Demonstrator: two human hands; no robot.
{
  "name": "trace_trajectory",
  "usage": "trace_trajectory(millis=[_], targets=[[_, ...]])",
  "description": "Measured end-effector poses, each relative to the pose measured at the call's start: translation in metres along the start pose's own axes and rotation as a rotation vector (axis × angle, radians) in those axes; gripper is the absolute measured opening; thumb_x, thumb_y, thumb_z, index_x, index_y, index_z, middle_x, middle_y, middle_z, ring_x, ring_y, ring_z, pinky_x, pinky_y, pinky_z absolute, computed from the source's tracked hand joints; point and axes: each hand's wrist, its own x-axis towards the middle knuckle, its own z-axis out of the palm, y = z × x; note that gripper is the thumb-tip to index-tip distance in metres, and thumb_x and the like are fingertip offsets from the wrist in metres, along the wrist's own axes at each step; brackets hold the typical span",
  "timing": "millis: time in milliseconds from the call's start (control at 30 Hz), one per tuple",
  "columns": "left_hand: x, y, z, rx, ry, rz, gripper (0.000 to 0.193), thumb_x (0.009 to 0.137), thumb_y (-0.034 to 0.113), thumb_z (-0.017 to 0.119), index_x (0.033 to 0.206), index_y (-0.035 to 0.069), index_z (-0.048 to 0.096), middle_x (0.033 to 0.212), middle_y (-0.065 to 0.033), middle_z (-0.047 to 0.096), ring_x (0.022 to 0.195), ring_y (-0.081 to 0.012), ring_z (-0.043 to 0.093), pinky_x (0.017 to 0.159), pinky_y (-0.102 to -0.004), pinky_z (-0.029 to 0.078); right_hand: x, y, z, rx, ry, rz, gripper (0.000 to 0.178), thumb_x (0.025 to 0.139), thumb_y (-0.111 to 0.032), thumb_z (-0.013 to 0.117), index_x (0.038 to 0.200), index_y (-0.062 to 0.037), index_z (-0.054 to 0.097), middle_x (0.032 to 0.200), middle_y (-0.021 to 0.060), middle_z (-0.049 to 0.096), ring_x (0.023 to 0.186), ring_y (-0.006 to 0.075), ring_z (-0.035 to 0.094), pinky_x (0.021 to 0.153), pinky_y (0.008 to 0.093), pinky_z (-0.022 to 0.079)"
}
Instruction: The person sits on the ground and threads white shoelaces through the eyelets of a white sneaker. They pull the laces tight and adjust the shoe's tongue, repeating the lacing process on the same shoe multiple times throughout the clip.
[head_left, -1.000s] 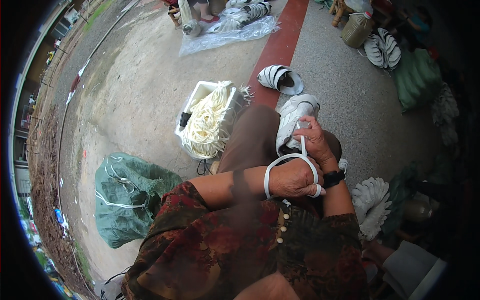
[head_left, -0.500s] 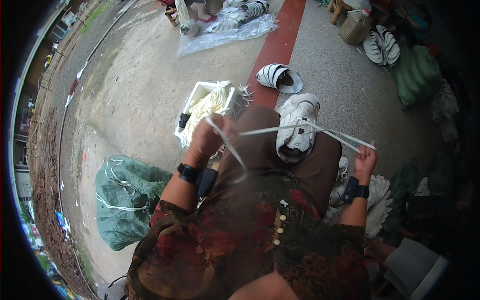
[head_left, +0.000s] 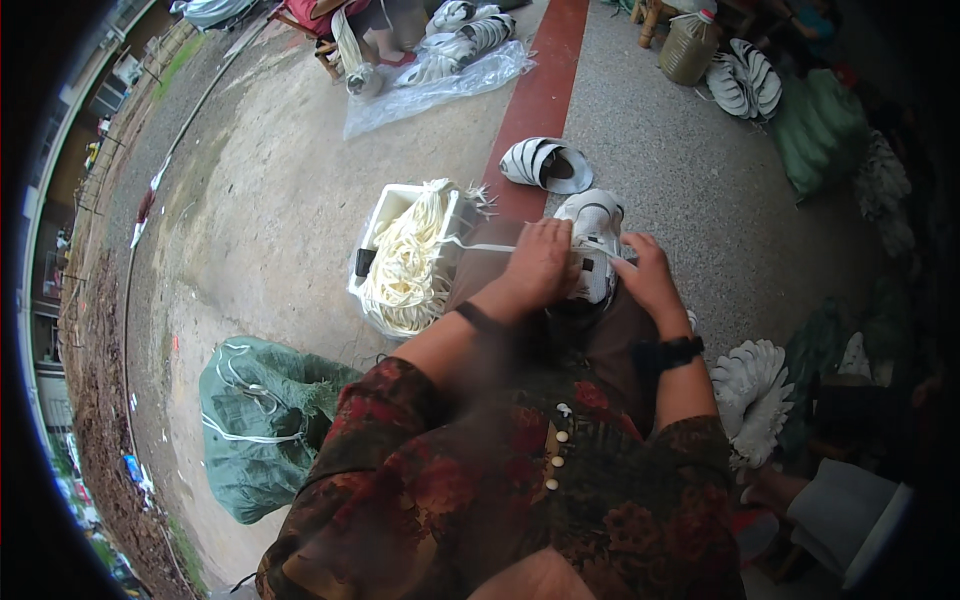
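Observation:
A white athletic shoe with dark trim rests on my lap, its toe pointing away from me. My left hand lies over the shoe's left side, fingers bent and close together around a white shoelace. The loose part of that lace trails left from the hand toward the box of laces. At the shoe's right edge, my right hand has its thumb and forefinger at the lace near the eyelets. My left hand partly covers the lacing and the shoe's left side.
A white box heaped with cream laces stands left of my knees. Beyond my lap sits a striped white shoe upper. A green sack lies at left, stacked white uppers at right. Farther off are a plastic sheet and a jug.
Both hands have come inward from wide apart, where they held the lace stretched out, and are now at the shoe. The view has shifted slightly.

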Motion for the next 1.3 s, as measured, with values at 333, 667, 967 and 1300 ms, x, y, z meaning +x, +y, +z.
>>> trace_trajectory(millis=[333,667,967,1300], targets=[[0.017,-0.002,0.031,-0.042,-0.054,-0.163,0.053,0.067,0.016,0.063,0.113,-0.004,0.045,0.098,-0.0206,0.05,0.091,-0.0369,0.052,0.081,-0.0431,0.044,0.037,-0.029,0.007,-0.412,-0.202,0.174,0.021,0.072,-0.023,0.065,0.081,-0.0049,0.06,0.078,0.0178,0.063,0.079,0.0371,0.061,0.07,0.046,0.048],[0.015,-0.003,0.026,-0.094,-0.044,-0.203,0.052,0.067,0.016,0.062,0.114,-0.001,0.047,0.093,-0.018,0.053,0.085,-0.0355,0.055,0.075,-0.0433,0.046,0.019,0.002,-0.004,-0.582,-0.019,-0.235,0.007,0.072,-0.009,0.055,0.066,-0.0085,0.051,0.053,0.0138,0.054,0.052,0.0351,0.057,0.048,0.0455,0.045],[0.015,-0.008,0.028,-0.133,-0.038,-0.177,0.04,0.068,0.015,0.062,0.105,0.004,0.051,0.092,-0.0161,0.053,0.084,-0.0344,0.055,0.074,-0.0428,0.046,0.001,0.007,0.015,-0.17,0.17,-0.124,0.012,0.075,-0.007,0.06,0.067,-0.0051,0.05,0.062,0.0157,0.053,0.059,0.0346,0.056,0.051,0.0417,0.043],[0.016,-0.027,0.001,-0.082,-0.039,0.154,0.008,0.071,0.013,0.063,0.072,0.009,0.056,0.07,-0.0078,0.054,0.068,-0.0297,0.057,0.059,-0.0378,0.048,0.013,0.005,0.002,-0.192,0.068,-0.161,0.008,0.077,-0.008,0.057,0.069,-0.0061,0.054,0.058,0.0174,0.053,0.054,0.0353,0.054,0.049,0.0404,0.044]])
